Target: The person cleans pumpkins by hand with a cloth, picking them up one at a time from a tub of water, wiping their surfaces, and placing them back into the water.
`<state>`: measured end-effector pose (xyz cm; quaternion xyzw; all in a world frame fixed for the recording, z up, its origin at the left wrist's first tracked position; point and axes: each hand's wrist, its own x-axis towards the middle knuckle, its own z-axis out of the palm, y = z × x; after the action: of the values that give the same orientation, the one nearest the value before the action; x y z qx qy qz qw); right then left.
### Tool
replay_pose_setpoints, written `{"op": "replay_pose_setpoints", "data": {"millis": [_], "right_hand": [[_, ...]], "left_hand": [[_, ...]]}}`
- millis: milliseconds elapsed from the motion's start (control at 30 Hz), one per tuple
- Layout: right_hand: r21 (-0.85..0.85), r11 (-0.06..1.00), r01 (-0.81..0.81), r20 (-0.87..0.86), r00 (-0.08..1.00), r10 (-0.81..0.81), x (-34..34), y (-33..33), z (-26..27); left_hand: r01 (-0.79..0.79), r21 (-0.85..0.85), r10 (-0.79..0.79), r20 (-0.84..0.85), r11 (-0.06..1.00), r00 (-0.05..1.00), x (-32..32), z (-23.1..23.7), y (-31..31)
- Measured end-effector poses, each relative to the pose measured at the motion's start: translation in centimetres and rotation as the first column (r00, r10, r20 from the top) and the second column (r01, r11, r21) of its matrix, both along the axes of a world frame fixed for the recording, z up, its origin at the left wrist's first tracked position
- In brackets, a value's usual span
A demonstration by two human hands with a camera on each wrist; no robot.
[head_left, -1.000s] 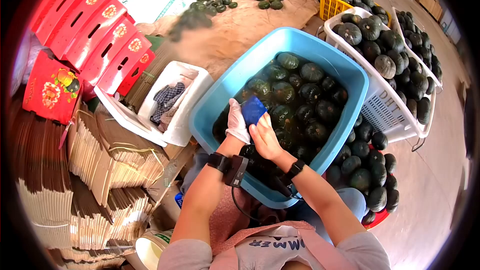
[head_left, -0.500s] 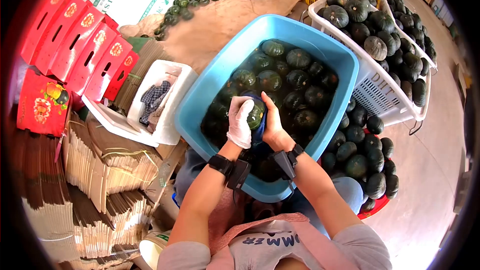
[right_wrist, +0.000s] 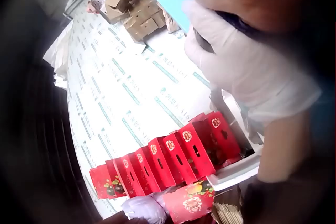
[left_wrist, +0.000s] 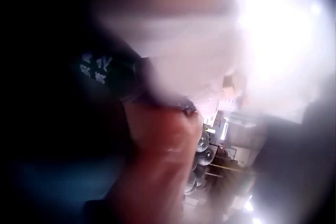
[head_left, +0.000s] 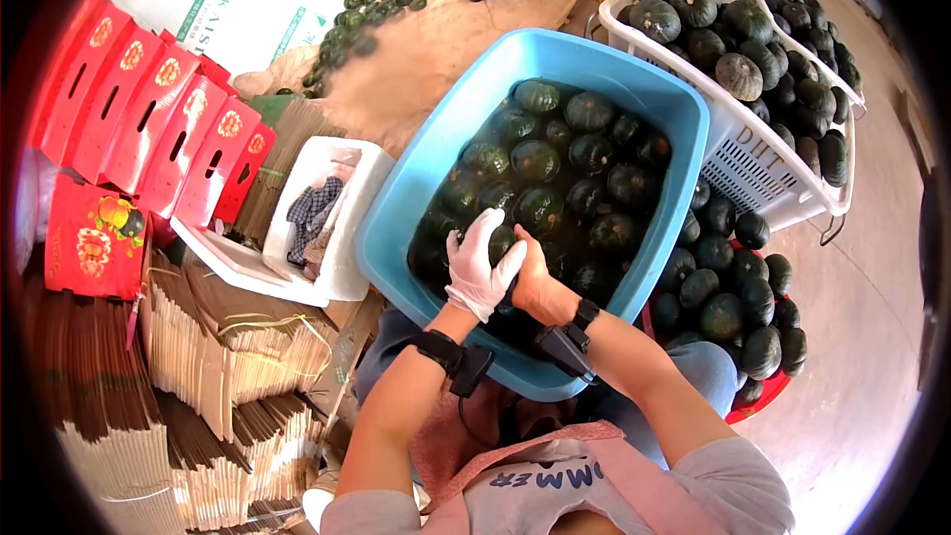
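Observation:
A small dark green pumpkin (head_left: pixel 501 242) is between my two hands above the water, mostly hidden by them in the head view. My left hand (head_left: pixel 479 266), in a thin white glove, curls its fingers and thumb around it from the left. From the other side my bare right hand (head_left: pixel 540 282) holds a dark blue cloth against it. In the right wrist view a strip of the cloth (right_wrist: pixel 239 23) shows between the hands. Below them, several dark green pumpkins (head_left: pixel 535 160) sit in brownish water in a blue tub (head_left: pixel 451 104). The left wrist view is dark and blurred.
Right of the tub stands a white crate (head_left: pixel 758 163) heaped with pumpkins; more lie piled in a red container (head_left: pixel 753 406). On the left are a foam box (head_left: pixel 371 173), red cartons (head_left: pixel 149 119) and stacked flat cardboard (head_left: pixel 188 347). More pumpkins lie on a brown sheet (head_left: pixel 416 69) behind.
One second ago the blue cloth covered the thing between the hands. Then the pumpkin's green side showed; now the hands have turned, and cloth and pumpkin are mostly hidden behind them.

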<state>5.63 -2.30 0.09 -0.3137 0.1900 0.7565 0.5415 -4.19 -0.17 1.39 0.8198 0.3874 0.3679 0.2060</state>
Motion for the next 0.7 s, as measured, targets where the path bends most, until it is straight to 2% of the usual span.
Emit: {"op": "replay_pose_setpoints", "data": {"millis": [33, 67, 100, 133, 167, 200, 233, 267, 300, 333, 367, 400, 433, 467, 500, 533, 567, 600, 633, 667, 700], "right_hand": [[0.022, 0.996, -0.086, -0.049, 0.995, 0.087, 0.3, 0.2, -0.1], [0.004, 0.988, -0.157, -0.003, 0.988, 0.157, 0.5, 0.3, -0.1], [0.067, 0.983, -0.17, 0.232, 0.961, 0.15, 0.0, 0.5, -2.0], [0.064, 0.967, -0.247, 0.264, 0.938, 0.223, 0.2, 0.5, -1.5], [0.058, 0.946, -0.32, 0.293, 0.911, 0.29, 0.3, 0.4, -0.8], [0.18, 0.895, -0.407, 0.247, 0.9, 0.359, 1.3, 0.2, -1.5], [0.102, 0.888, -0.449, 0.393, 0.838, 0.379, 2.8, -0.3, 0.5], [0.123, 0.886, -0.447, 0.492, 0.803, 0.337, 4.4, 0.0, -0.5], [0.137, 0.884, -0.447, 0.584, 0.757, 0.293, 6.0, 0.2, -1.9], [0.03, 0.931, -0.365, 0.721, 0.652, 0.232, 7.7, 0.6, -3.2], [-0.061, 0.963, -0.264, 0.839, 0.509, 0.192, 9.4, 1.0, -3.8], [-0.172, 0.947, -0.27, 0.902, 0.343, 0.261, 10.6, 1.0, -3.6], [-0.279, 0.926, -0.253, 0.929, 0.172, 0.327, 11.5, 1.1, -3.3], [-0.42, 0.854, -0.308, 0.906, -0.089, 0.413, 11.8, 1.5, -4.9], [-0.562, 0.765, -0.315, 0.819, -0.346, 0.458, 11.9, 2.0, -6.6], [-0.766, 0.496, -0.41, 0.616, -0.69, 0.381, 11.7, 2.2, -5.9], [-0.85, 0.326, -0.413, 0.502, -0.823, 0.265, 11.1, 1.9, -6.1], [-0.831, 0.372, -0.414, 0.54, -0.76, 0.361, 10.4, 1.6, -6.2], [-0.813, 0.416, -0.408, 0.574, -0.686, 0.447, 9.9, 1.5, -6.2], [-0.81, 0.41, -0.419, 0.576, -0.701, 0.422, 9.6, 1.8, -6.1], [-0.808, 0.404, -0.429, 0.577, -0.715, 0.395, 9.5, 2.3, -6.6]], "left_hand": [[0.001, 0.022, -0.001, 0.0, 1.0, 1.0, 0.1, 0.5, 0.3], [0.04, -0.054, -0.034, 0.099, 0.998, 0.995, 0.2, 0.5, 0.7], [0.007, -0.168, -0.002, 0.033, 0.986, 0.999, 0.2, 0.1, 1.7], [-0.015, -0.449, 0.085, 0.135, 0.893, 0.987, 0.0, -1.7, 4.1], [0.001, -0.692, 0.192, 0.202, 0.722, 0.961, -0.2, -2.9, 6.8], [-0.003, -0.709, 0.192, 0.187, 0.705, 0.963, -0.2, 0.4, 8.4], [0.119, -0.774, 0.311, 0.384, 0.622, 0.869, 0.4, 3.9, 10.6], [0.253, -0.792, 0.445, 0.54, 0.556, 0.714, 1.1, 7.3, 12.8], [0.529, -0.706, 0.688, 0.669, 0.47, 0.282, 2.2, 8.7, 15.3], [0.293, -0.767, 0.713, 0.64, 0.571, 0.286, 3.7, 7.7, 17.5], [0.325, -0.748, 0.525, 0.647, 0.578, 0.553, 5.0, 6.5, 17.6], [0.356, -0.702, 0.266, 0.611, 0.617, 0.745, 6.3, 5.4, 17.6], [0.18, -0.615, -0.051, 0.221, 0.768, 0.974, 7.7, 1.4, 17.3], [0.096, -0.636, -0.134, -0.012, 0.765, 0.991, 8.4, -1.7, 16.1], [0.033, -0.63, -0.235, -0.24, 0.776, 0.942, 9.2, -4.7, 15.0], [-0.132, -0.619, -0.314, -0.557, 0.774, 0.769, 9.7, -2.6, 13.1], [-0.142, -0.586, -0.411, -0.701, 0.798, 0.582, 10.5, -2.5, 12.6], [-0.143, -0.521, -0.397, -0.776, 0.841, 0.49, 11.6, -2.7, 12.1], [-0.158, -0.53, -0.417, -0.79, 0.833, 0.45, 12.5, -4.2, 12.2], [-0.174, -0.523, -0.39, -0.783, 0.834, 0.484, 12.6, -5.6, 12.0], [-0.191, -0.517, -0.361, -0.775, 0.835, 0.519, 12.5, -4.9, 11.1]]}}
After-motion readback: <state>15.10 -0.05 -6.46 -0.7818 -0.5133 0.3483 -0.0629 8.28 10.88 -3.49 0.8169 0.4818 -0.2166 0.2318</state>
